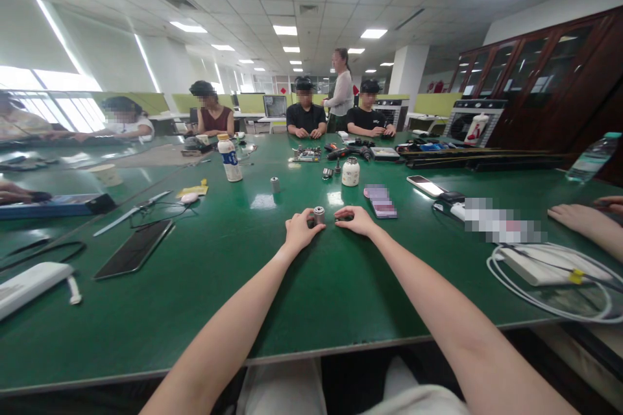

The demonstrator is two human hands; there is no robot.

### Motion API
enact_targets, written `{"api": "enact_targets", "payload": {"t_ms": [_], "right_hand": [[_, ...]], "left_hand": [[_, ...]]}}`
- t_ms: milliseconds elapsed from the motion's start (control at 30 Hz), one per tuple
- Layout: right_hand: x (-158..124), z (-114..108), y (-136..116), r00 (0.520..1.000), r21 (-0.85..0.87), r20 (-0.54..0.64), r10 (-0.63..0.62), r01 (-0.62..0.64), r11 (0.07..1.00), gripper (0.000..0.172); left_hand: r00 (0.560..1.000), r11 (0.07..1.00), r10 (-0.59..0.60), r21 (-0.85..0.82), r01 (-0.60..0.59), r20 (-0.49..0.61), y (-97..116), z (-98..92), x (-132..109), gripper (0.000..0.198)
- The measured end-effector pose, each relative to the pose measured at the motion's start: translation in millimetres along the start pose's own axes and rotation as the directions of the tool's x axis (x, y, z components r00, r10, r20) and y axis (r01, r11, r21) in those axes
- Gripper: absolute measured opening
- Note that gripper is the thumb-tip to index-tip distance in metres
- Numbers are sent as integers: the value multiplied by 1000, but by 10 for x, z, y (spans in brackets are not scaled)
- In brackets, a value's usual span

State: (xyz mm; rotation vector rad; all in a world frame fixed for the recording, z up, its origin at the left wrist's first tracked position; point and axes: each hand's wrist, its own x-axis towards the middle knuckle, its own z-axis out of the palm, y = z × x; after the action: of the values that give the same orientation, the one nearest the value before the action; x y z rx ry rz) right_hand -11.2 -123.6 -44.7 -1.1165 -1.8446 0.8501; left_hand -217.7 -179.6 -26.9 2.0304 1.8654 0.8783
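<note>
My left hand (300, 231) curls around a small grey metal cylinder (318, 214), which stands upright on the green table with a round opening or fitting in its top. Just to its right is my right hand (356, 220), its fingers bent and drawn together. A tiny dark bit shows at those fingertips, too small to name. A similar metal cylinder (275, 184) stands alone farther off to the left. Beyond my right hand lie a pink-purple pad or booklet (380, 201) and a round white jar (350, 172).
A blue-and-white bottle (230, 159) stands at left. A dark tablet or phone (135, 249) lies nearer. At right are a white phone (425, 186), coiled white cables (494, 266) and a water bottle (594, 157). Several people sit across the table; someone's hand (574, 217) rests at right.
</note>
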Motion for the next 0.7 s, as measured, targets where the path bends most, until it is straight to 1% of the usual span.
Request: {"api": "enact_targets", "payload": {"t_ms": [100, 167, 233, 300, 367, 433, 500, 567, 700], "right_hand": [[-10, -10, 26, 1000, 48, -6, 7, -6, 999, 28], [-6, 11, 9, 1000, 35, 0, 17, -16, 999, 24], [16, 43, -39, 999, 24, -25, 29, -29, 999, 19], [66, 83, -125, 994, 52, -105, 31, -25, 998, 17], [140, 131, -242, 977, 120, -211, 20, 6, 993, 16], [216, 187, -364, 965, 178, -264, -3, 51, 983, 17], [268, 249, -464, 969, 179, -244, -45, 90, 980, 17], [283, 310, -523, 975, 131, -205, -84, 113, 985, 16], [247, 385, -546, 983, 14, -148, -107, 110, 994, 14]], "left_hand": [[1000, 1000, -4, -3, 4, 1, -1, -5, -2, 45], [1000, 1000, -6, -4, 6, 2, -3, -8, -1, 45], [1000, 1000, -6, -3, 6, 4, -7, -9, 3, 45], [1000, 1000, -7, -1, 7, 4, -8, -7, 8, 44], [1000, 1000, -9, 3, 9, 3, -6, -3, 11, 45], [1000, 1000, -10, 9, 10, -1, -1, 2, 11, 45], [1000, 1000, -10, 14, 10, -6, 2, 6, 10, 45], [1000, 1000, -11, 20, 11, -7, 1, 7, 9, 44], [1000, 999, -11, 32, 10, 0, -10, 12, 12, 45]]}}
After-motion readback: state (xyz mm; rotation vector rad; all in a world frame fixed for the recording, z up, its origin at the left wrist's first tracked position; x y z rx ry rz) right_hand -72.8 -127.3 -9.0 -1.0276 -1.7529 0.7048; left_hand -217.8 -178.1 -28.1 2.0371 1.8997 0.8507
